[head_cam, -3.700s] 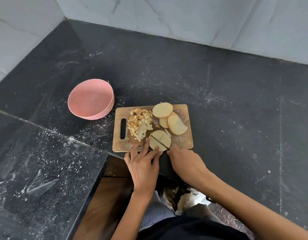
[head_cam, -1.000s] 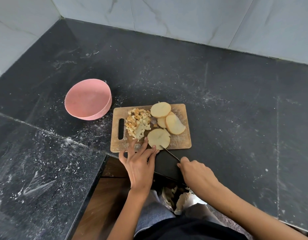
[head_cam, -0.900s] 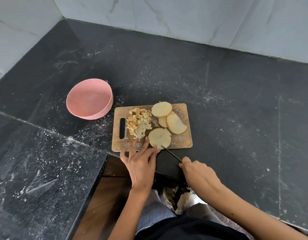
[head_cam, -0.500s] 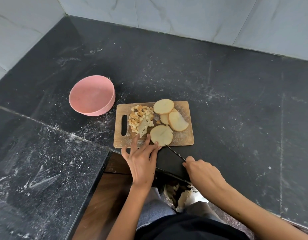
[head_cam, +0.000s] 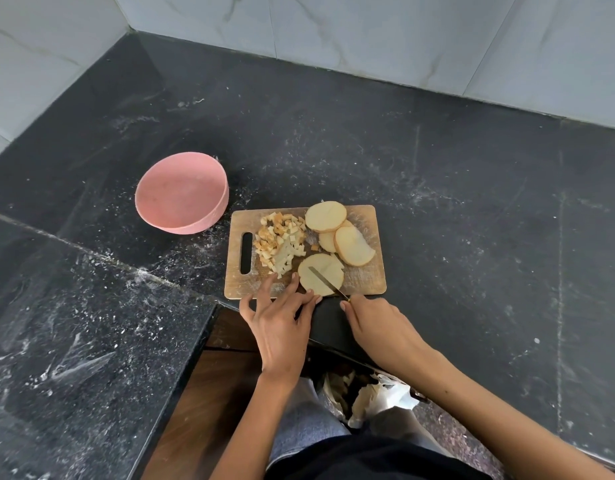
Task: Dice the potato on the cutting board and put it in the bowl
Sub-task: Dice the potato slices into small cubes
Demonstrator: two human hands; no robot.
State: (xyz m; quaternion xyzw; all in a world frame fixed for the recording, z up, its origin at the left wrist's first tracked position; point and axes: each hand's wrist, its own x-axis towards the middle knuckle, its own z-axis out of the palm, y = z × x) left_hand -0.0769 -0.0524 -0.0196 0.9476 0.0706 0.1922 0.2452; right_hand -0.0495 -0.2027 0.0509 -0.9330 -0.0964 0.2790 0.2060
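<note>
A wooden cutting board (head_cam: 368, 284) lies on the black counter. On it sit a heap of potato dice (head_cam: 280, 242) at the left, round potato slices (head_cam: 337, 230) at the back right, and one slice (head_cam: 321, 277) at the near edge. My left hand (head_cam: 282, 323) rests its straight fingertips on the board and against that near slice. My right hand (head_cam: 382, 327) grips a knife (head_cam: 325, 280) whose blade lies across the near slice. The empty pink bowl (head_cam: 181, 192) stands left of the board.
The black stone counter (head_cam: 472, 220) is dusted with white specks and meets tiled walls at the back and left. A lower counter section lies at the left front. Below the counter edge a white bag with scraps (head_cam: 368, 396) sits by my legs.
My right hand has moved forward from off the board, bringing the knife blade onto the near slice. My left hand has stayed at the slice's near left edge.
</note>
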